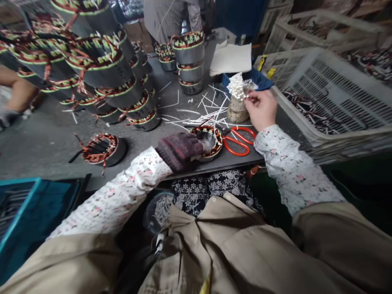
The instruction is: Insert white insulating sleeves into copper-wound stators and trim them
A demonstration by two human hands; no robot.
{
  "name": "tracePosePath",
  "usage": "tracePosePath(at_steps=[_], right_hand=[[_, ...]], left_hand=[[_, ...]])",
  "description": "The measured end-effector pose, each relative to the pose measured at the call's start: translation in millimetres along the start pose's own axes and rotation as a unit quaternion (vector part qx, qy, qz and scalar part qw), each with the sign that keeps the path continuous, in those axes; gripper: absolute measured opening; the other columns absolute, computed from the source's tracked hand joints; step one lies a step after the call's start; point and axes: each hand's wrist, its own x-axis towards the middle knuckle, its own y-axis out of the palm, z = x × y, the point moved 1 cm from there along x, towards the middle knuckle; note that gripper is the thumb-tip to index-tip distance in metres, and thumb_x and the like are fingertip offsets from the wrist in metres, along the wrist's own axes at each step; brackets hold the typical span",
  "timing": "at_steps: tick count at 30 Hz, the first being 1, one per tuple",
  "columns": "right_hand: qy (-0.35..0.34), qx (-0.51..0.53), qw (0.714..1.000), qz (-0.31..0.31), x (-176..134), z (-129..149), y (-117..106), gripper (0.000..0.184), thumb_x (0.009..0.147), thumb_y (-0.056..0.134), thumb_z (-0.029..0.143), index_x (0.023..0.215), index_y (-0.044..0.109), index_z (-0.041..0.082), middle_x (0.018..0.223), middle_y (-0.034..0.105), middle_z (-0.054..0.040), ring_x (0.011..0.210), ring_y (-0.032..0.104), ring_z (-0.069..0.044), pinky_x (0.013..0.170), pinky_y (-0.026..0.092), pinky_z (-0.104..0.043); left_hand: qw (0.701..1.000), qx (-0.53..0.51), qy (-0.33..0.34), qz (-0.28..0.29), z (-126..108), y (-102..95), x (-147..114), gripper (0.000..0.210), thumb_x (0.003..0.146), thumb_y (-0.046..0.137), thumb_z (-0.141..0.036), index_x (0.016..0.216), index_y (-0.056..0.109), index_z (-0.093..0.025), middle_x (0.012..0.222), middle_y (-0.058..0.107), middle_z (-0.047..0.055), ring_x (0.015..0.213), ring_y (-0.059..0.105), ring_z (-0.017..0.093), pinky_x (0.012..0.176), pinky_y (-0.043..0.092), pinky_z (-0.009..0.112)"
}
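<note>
Near the table's front edge, my left hand [183, 150], in a dark knitted glove with bare fingertips, grips a motor stator [218, 143] wound with copper wire. My right hand [262, 108] is bare, its thumb and fingers pinched at the side of a bundle of thin white tubes [237, 85] standing in a jar [237, 110]. The exact piece between the fingertips is too small to see clearly. Red-handled scissors [237, 143] lie between the stator and my right forearm. Loose white sleeves [202, 120] are scattered behind the stator.
Another stator [118, 152] lies to the left. Tall stacks of stators [104, 73] fill the left back, with a shorter stack [191, 61] in the middle. On the right stands a white crate [333, 134] of wires. A co-worker's arm [18, 90] shows at far left.
</note>
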Motion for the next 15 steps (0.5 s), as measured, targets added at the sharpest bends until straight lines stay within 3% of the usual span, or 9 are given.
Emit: tracePosePath(at_steps=[3, 7, 9, 12, 14, 15], right_hand=[[-0.008, 0.026, 1.0, 0.008, 3, 5, -5, 0.011, 0.082, 0.07, 0.034, 0.076, 0.061, 0.034, 0.085, 0.067, -0.0017, 0.073, 0.064, -0.022, 0.077, 0.057, -0.047], [-0.013, 0.186, 0.982, 0.008, -24, 28, -26, 0.009, 0.093, 0.059, 0.041, 0.092, 0.055, 0.034, 0.098, 0.071, -0.0021, 0.076, 0.071, -0.022, 0.066, 0.057, -0.044], [-0.048, 0.238, 0.97, 0.012, -47, 45, -38, 0.012, 0.096, 0.057, 0.044, 0.098, 0.058, 0.033, 0.108, 0.072, -0.0037, 0.093, 0.073, -0.022, 0.077, 0.059, -0.043], [-0.088, 0.249, 0.964, -0.006, -86, 67, -53, 0.016, 0.097, 0.057, 0.043, 0.105, 0.065, 0.031, 0.114, 0.071, -0.0051, 0.102, 0.07, -0.023, 0.09, 0.056, -0.044], [-0.069, 0.23, 0.971, -0.001, -113, 76, -61, 0.019, 0.098, 0.053, 0.043, 0.097, 0.067, 0.03, 0.115, 0.071, -0.0063, 0.104, 0.069, -0.026, 0.093, 0.053, -0.047], [-0.047, 0.213, 0.975, 0.036, -125, 78, -63, 0.024, 0.099, 0.048, 0.046, 0.092, 0.066, 0.03, 0.115, 0.07, -0.0075, 0.106, 0.067, -0.027, 0.094, 0.051, -0.049]], left_hand=[[0.996, -0.029, -0.029, 0.075, -2, -16.6, 8, 0.039, 0.1, 0.044, -0.026, 0.133, 0.063, -0.031, 0.114, 0.073, 0.001, 0.1, 0.067, 0.018, 0.093, 0.052, 0.033], [0.991, 0.028, -0.008, 0.133, -7, -24.3, 16, 0.036, 0.097, 0.044, -0.018, 0.122, 0.069, -0.025, 0.12, 0.069, 0.005, 0.115, 0.063, 0.025, 0.103, 0.05, 0.044], [0.993, 0.039, -0.012, 0.114, -9, -21.7, 15, 0.032, 0.096, 0.046, -0.02, 0.117, 0.07, -0.022, 0.125, 0.067, 0.005, 0.123, 0.06, 0.027, 0.111, 0.044, 0.052], [0.999, 0.022, 0.026, 0.025, -7, -13.0, 10, 0.026, 0.091, 0.058, -0.032, 0.114, 0.068, -0.024, 0.135, 0.063, 0.001, 0.136, 0.051, 0.028, 0.125, 0.027, 0.059], [0.998, -0.011, 0.047, -0.026, -1, -2.0, 7, 0.029, 0.087, 0.066, -0.041, 0.108, 0.068, -0.022, 0.135, 0.063, 0.001, 0.138, 0.05, 0.028, 0.127, 0.023, 0.058], [0.998, -0.03, 0.049, -0.039, 1, 5.3, 6, 0.03, 0.085, 0.068, -0.044, 0.104, 0.068, -0.021, 0.13, 0.066, 0.003, 0.134, 0.054, 0.026, 0.126, 0.027, 0.055]])
